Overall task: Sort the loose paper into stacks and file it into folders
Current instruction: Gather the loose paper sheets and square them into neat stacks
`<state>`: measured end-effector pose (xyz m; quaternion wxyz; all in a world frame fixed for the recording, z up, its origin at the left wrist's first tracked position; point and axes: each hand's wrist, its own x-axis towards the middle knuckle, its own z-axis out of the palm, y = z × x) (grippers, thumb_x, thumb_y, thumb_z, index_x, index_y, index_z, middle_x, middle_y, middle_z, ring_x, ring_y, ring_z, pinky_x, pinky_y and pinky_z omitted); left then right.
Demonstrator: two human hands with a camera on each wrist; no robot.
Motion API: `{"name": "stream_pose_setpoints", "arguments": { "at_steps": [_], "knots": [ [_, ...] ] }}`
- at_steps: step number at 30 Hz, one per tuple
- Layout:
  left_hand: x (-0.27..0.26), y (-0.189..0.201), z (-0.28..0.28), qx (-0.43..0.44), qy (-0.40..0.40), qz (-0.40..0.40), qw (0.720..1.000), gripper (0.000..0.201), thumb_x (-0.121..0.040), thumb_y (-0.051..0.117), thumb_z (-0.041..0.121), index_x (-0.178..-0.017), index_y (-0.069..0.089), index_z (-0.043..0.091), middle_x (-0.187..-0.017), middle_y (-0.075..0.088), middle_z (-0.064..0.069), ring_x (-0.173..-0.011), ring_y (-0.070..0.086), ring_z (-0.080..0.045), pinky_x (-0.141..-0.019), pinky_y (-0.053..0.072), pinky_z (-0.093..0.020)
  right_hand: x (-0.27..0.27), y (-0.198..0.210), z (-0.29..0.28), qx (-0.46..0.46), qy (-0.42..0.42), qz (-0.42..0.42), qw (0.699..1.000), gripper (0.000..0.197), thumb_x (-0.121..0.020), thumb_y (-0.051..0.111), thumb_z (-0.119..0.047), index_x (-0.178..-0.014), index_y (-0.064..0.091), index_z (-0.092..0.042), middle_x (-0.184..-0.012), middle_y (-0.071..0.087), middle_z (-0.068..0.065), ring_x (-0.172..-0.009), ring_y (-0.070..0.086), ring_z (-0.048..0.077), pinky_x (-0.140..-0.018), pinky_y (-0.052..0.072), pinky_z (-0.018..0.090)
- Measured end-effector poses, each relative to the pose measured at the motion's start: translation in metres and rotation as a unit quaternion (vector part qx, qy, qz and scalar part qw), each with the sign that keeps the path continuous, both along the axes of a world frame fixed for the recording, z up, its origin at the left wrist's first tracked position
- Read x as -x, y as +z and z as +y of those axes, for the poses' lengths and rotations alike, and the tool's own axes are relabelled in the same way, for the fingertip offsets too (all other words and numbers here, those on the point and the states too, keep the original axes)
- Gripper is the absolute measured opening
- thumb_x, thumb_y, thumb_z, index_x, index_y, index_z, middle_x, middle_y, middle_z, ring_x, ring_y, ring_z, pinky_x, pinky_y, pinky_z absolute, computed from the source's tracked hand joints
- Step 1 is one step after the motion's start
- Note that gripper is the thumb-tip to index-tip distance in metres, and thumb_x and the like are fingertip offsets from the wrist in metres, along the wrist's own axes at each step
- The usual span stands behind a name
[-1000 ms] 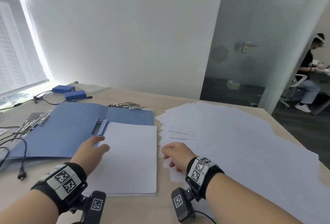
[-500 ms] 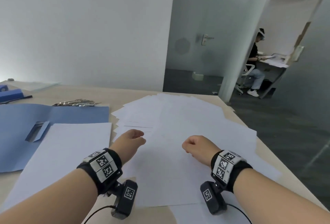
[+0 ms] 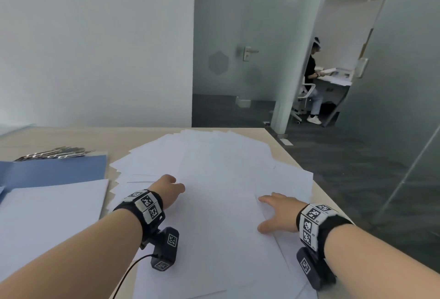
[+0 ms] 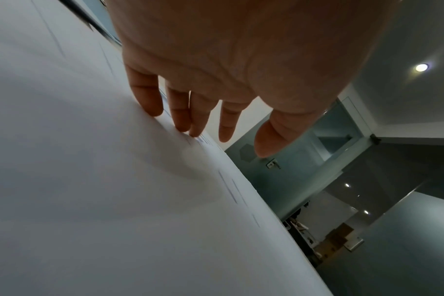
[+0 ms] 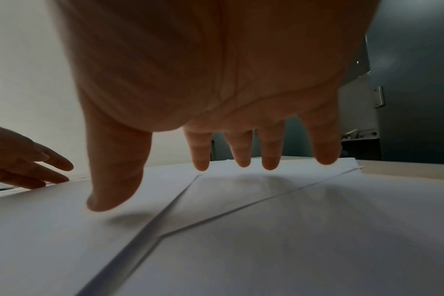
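Loose paper (image 3: 221,170) sits fanned out across the right half of the table (image 3: 142,136), overlapping sheets, with both hands over its near part. Left hand (image 3: 166,190) has fingers straight, fingertips (image 4: 152,108) touching the top sheet, gripping nothing; right hand (image 3: 277,213) is spread flat with fingers extended just above or on the paper, contact unclear, holding nothing. Blue folder (image 3: 54,171) lies open at left with a squared white stack (image 3: 47,217) on it, metal clips (image 3: 54,152) behind.
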<state>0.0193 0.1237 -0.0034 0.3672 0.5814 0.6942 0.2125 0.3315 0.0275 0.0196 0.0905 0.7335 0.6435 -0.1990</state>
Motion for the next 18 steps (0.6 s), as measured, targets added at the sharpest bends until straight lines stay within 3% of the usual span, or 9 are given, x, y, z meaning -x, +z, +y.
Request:
{"name": "stream_pose_setpoints", "arguments": {
  "at_steps": [3, 7, 9, 11, 13, 14, 18],
  "knots": [
    [-0.008, -0.002, 0.009, -0.003, 0.004, -0.016, 1.000, 0.058, -0.093, 0.062, 0.031, -0.146, 0.047, 0.013, -0.139, 0.056, -0.011, -0.126, 0.054, -0.031, -0.104, 0.044, -0.036, 0.004, -0.003, -0.001, 0.027, 0.025, -0.020, 0.999, 0.105, -0.071, 0.067, -0.074, -0.156, 0.013, -0.046, -0.169, 0.007, -0.006, -0.153, 0.016, 0.025, -0.122, 0.023, 0.044],
    [-0.011, -0.003, 0.017, -0.010, 0.041, -0.053, 0.998, 0.060, -0.091, 0.067, 0.027, -0.146, 0.046, 0.013, -0.119, 0.058, -0.009, -0.110, 0.057, -0.030, -0.098, 0.050, -0.040, 0.002, -0.002, -0.004, 0.025, 0.035, -0.023, 0.999, 0.102, -0.074, 0.067, -0.072, -0.156, 0.013, -0.047, -0.168, 0.007, -0.007, -0.153, 0.011, 0.026, -0.121, 0.023, 0.045],
    [-0.013, -0.001, 0.023, -0.006, 0.056, -0.060, 0.997, 0.068, -0.091, 0.068, 0.027, -0.151, 0.040, 0.012, -0.130, 0.057, -0.014, -0.119, 0.057, -0.036, -0.102, 0.050, -0.044, 0.000, -0.002, -0.006, 0.024, 0.037, -0.019, 0.999, 0.101, -0.075, 0.067, -0.071, -0.156, 0.012, -0.048, -0.168, 0.006, -0.008, -0.154, 0.009, 0.026, -0.121, 0.023, 0.046],
    [-0.018, 0.001, 0.027, 0.015, 0.053, -0.056, 0.997, 0.072, -0.091, 0.069, 0.028, -0.152, 0.036, 0.008, -0.135, 0.055, -0.018, -0.120, 0.058, -0.039, -0.097, 0.049, -0.044, -0.001, -0.002, -0.007, 0.024, 0.042, -0.018, 0.999, 0.099, -0.077, 0.066, -0.070, -0.156, 0.012, -0.048, -0.168, 0.006, -0.009, -0.153, 0.008, 0.025, -0.120, 0.023, 0.048],
    [-0.022, 0.003, 0.032, 0.031, 0.039, -0.048, 0.998, 0.061, -0.093, 0.068, 0.028, -0.143, 0.047, 0.001, -0.120, 0.058, -0.016, -0.104, 0.059, -0.036, -0.086, 0.047, -0.038, -0.002, -0.002, -0.008, 0.025, 0.046, -0.019, 0.998, 0.098, -0.078, 0.065, -0.070, -0.156, 0.010, -0.050, -0.168, 0.004, -0.010, -0.154, 0.007, 0.025, -0.121, 0.023, 0.049],
    [-0.024, 0.003, 0.033, 0.035, 0.033, -0.053, 0.997, 0.055, -0.093, 0.069, 0.026, -0.137, 0.052, -0.001, -0.118, 0.060, -0.016, -0.103, 0.060, -0.035, -0.086, 0.047, -0.036, -0.003, -0.002, -0.009, 0.026, 0.049, -0.020, 0.998, 0.098, -0.078, 0.065, -0.070, -0.156, 0.009, -0.051, -0.169, 0.003, -0.010, -0.154, 0.006, 0.025, -0.121, 0.022, 0.050],
    [-0.030, -0.001, 0.041, 0.041, 0.000, -0.068, 0.997, 0.034, -0.087, 0.075, 0.017, -0.116, 0.068, 0.001, -0.112, 0.072, -0.019, -0.101, 0.069, -0.039, -0.095, 0.056, -0.050, -0.009, -0.001, -0.004, 0.037, 0.064, -0.006, 0.997, 0.099, -0.080, 0.069, -0.063, -0.157, 0.009, -0.049, -0.170, 0.001, -0.007, -0.155, 0.005, 0.026, -0.123, 0.019, 0.046]
  ]
}}
